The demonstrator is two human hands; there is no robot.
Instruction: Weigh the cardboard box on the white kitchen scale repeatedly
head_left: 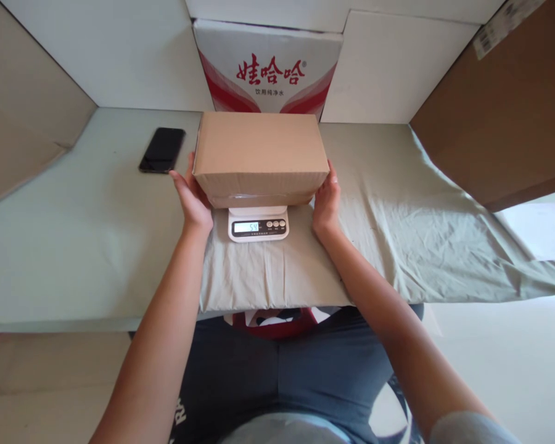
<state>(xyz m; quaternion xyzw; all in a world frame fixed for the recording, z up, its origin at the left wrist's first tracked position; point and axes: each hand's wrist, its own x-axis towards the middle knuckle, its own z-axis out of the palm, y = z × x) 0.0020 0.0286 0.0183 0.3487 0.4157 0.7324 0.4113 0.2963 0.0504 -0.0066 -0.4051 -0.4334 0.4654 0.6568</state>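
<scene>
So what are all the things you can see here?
cardboard box: one, brown, on the scale
scale: one, white, display lit, on the cloth
cloth: one, grey-green, over the table's right part
table: one, pale
phone: one, black, left of the box
printed carton: one, white and red, behind the box
big box: one, brown, right
left hand: on the box's left side
right hand: on its right side

Single head view, looking forward-down, close over table [74,246] edge.

Matt cardboard box [260,151], wrinkled cloth [398,234], glossy phone [162,150]
</scene>
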